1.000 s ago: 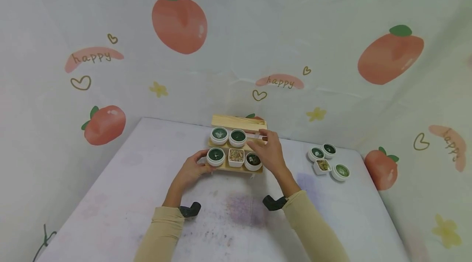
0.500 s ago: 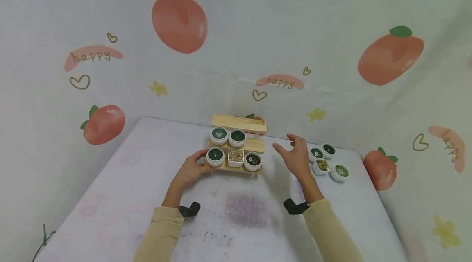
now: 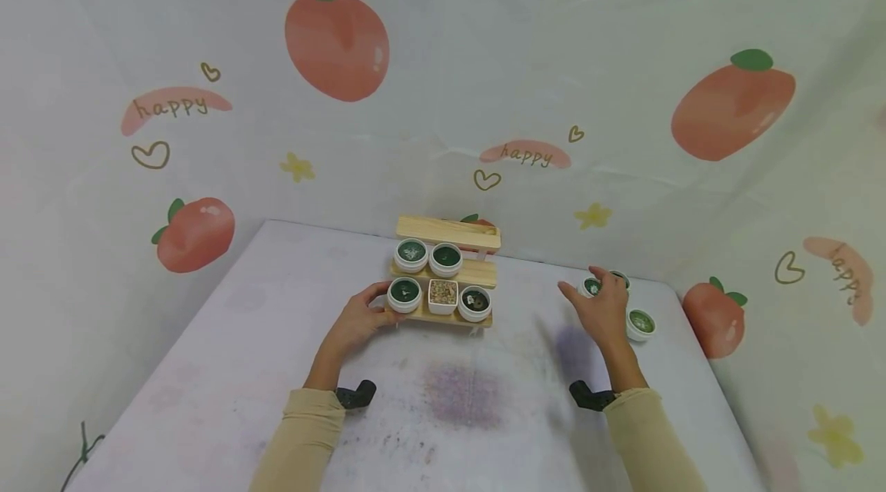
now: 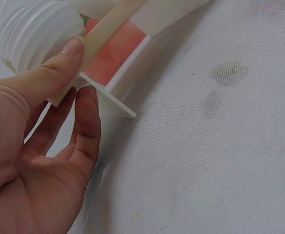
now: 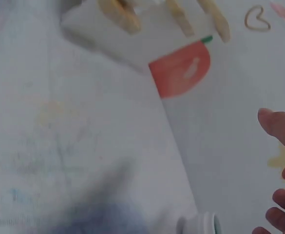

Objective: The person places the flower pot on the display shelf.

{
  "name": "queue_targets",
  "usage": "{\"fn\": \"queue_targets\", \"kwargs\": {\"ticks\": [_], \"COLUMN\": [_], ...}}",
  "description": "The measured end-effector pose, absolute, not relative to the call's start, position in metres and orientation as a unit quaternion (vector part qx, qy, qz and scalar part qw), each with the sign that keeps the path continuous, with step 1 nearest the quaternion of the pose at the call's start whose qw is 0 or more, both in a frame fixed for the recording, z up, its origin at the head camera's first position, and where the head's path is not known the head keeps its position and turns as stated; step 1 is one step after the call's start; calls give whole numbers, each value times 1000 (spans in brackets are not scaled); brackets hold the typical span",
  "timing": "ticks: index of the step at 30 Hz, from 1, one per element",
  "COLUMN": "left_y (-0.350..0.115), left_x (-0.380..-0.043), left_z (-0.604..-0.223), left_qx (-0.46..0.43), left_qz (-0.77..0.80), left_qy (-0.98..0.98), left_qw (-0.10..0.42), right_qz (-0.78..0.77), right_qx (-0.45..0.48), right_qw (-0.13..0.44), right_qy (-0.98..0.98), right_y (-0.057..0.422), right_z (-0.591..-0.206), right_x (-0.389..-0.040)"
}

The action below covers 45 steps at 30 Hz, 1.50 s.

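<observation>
Resting against the left end of the wooden rack, the left hand has its thumb and fingers curled about the lowest board, beside a round white cup with dark green contents. The left wrist view shows the thumb pressed on the board's edge and the fingers under it — a light pinch on the rack. The rack stands near the middle of the table's far edge, in three steps: three cups on the lowest board, among them a square one with a tan mix in the middle, two green-filled round ones on the middle board, and a bare top board.

Near the far right corner of the table sits a loose cluster of cups. The right hand is over it — fingers spread and apart, clamped on nothing, covering some of the cups; whether it touches one cannot be told. The right wrist view is blurred and shows only fingertips and a cup rim below.
</observation>
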<state>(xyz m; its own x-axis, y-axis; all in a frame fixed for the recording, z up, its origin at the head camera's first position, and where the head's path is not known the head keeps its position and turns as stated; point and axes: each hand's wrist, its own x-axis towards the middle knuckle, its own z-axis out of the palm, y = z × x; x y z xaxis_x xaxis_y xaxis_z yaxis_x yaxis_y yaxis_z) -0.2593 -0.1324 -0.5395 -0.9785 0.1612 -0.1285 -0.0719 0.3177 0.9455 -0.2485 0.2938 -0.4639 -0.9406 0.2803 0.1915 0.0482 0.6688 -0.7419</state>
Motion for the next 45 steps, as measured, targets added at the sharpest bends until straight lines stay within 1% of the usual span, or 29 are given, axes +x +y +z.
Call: {"fn": "queue_targets", "kwargs": {"ticks": [8, 14, 19, 22, 30, 37, 45], "left_y": [-133, -131, -132, -133, -134, -132, -133], "left_x": [-260, -260, -261, -261, -262, -261, -261], "left_z": [-539, -539, -541, -543, -544, -544, -542], "left_qx": [28, 25, 20, 23, 24, 25, 28], "left_qz": [593, 588, 591, 593, 594, 589, 591], "left_qy": [798, 802, 799, 798, 798, 801, 799], "left_qw": [102, 100, 104, 104, 106, 106, 104], "right_qz": [376, 359, 361, 361, 357, 331, 308], "right_qx": [-143, -171, -195, -199, -192, -193, -191], "right_qw": [132, 132, 116, 111, 121, 113, 81], "right_qy": [-906, -908, -904, -904, -906, -917, -929], "right_y": [321, 329, 332, 333, 335, 337, 340], "right_z": [-478, -486, -491, -495, -501, -506, -513], "right_x": [-238, -236, -237, -237, -237, -238, -242]}}
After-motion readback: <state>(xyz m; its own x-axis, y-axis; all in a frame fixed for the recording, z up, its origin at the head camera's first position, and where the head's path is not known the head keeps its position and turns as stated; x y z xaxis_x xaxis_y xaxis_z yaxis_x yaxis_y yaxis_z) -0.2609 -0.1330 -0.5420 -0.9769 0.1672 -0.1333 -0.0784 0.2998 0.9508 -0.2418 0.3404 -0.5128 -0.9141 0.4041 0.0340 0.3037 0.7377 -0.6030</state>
